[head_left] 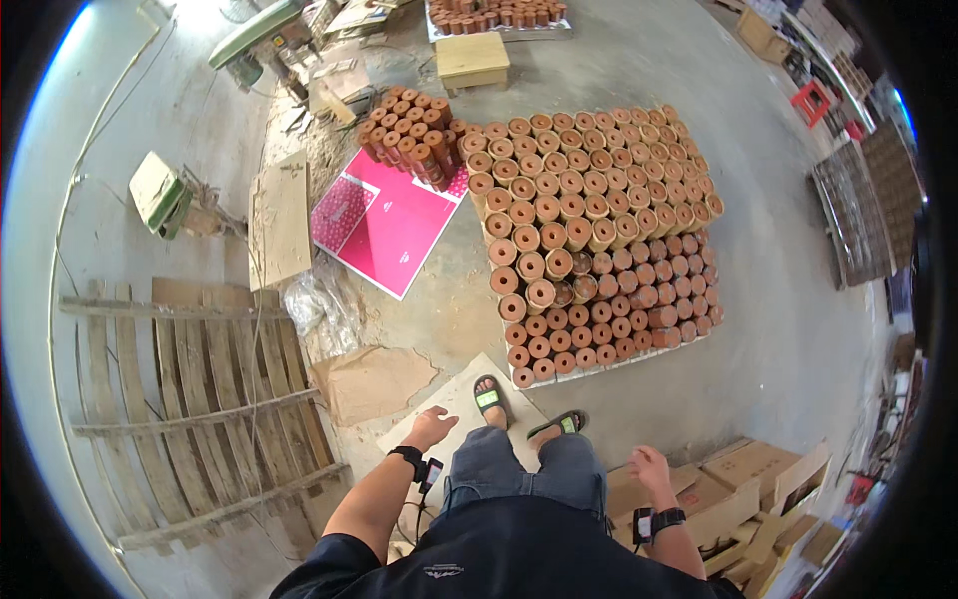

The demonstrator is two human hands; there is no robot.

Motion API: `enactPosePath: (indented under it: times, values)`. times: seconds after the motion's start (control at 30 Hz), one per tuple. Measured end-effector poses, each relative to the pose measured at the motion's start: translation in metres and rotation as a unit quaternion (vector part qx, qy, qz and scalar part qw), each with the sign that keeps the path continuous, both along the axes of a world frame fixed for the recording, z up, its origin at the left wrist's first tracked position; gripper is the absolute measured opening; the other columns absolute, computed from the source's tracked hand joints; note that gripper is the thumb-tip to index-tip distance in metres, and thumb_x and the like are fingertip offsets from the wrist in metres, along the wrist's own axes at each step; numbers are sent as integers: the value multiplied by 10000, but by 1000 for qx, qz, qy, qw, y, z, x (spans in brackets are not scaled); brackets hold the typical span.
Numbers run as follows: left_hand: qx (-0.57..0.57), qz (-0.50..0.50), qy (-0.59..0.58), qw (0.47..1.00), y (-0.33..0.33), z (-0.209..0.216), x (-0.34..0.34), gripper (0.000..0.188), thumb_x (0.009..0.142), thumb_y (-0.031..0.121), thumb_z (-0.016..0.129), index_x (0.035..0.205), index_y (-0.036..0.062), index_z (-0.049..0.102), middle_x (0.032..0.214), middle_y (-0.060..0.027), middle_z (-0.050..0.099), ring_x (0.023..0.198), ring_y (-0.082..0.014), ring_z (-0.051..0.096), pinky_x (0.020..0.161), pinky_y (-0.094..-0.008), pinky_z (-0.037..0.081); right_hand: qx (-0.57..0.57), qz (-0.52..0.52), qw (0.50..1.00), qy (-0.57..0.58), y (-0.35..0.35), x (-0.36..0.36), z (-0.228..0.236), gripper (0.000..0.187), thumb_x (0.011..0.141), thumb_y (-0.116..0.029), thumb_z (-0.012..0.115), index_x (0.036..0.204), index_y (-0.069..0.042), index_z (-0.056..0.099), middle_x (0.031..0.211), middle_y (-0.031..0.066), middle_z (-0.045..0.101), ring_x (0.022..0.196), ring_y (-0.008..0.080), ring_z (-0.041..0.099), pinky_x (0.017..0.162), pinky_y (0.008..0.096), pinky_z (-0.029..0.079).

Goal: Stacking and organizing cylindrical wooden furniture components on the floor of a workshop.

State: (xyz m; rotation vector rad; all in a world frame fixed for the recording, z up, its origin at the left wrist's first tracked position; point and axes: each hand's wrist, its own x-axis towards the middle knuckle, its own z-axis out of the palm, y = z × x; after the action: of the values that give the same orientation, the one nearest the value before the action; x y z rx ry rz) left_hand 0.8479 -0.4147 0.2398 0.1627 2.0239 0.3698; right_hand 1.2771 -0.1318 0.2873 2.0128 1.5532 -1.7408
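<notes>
My left forearm angles forward and inward, its hand [431,427] above the pale sheet [454,401] under my feet, fingers loosely bent, gripping nothing that I can see. My right forearm points forward with a slight inward lean; that hand [650,467] hangs beside the cardboard [733,461], half-curled and seemingly empty. Both are well apart, short of the reddish-brown cylinders [603,238]. These stand in rows on a low platform [559,378], reaching its near edge, one at the near left corner.
</notes>
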Motion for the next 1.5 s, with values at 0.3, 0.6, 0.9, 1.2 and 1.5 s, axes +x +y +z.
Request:
enactPosePath:
  times: [0.3,0.6,0.9,1.2,1.5]
  values:
    - [-1,-3,7,1000,47,-25,19,609,800,458,715,1251,60,621,1044,-220,710,1035,-335,677,899,-410,533,23,248,967,-51,74,-40,-19,283,931,-321,644,1120,-113,675,866,115,701,716,197,672,703,349,535]
    - [41,-94,8,995,146,-113,92,574,800,343,692,1270,29,596,1182,-249,638,1103,-387,620,924,-431,518,3,428,898,-102,178,-23,-134,235,903,-219,656,1103,-97,652,925,136,686,837,281,670,754,376,532]
    - [6,147,144,979,186,-288,118,734,734,254,775,1334,52,403,1155,-238,568,1177,-427,490,964,-466,464,143,515,842,-69,251,-139,-251,325,852,-137,670,1172,-126,611,957,134,659,863,319,653,784,421,522]
    - [-19,-10,203,979,247,-308,133,867,759,157,707,1507,162,270,1496,-309,169,1366,-527,193,1096,-557,304,148,513,845,-36,139,-153,-326,449,883,-189,651,1310,-151,517,1209,174,552,1114,387,567,909,456,500]
    - [40,-113,235,965,229,-314,122,778,750,126,710,1451,296,420,1552,-275,138,1348,-483,363,1012,-496,457,158,474,866,4,157,-127,-327,545,830,-129,683,1340,-124,491,1207,184,512,1110,407,549,908,479,495]
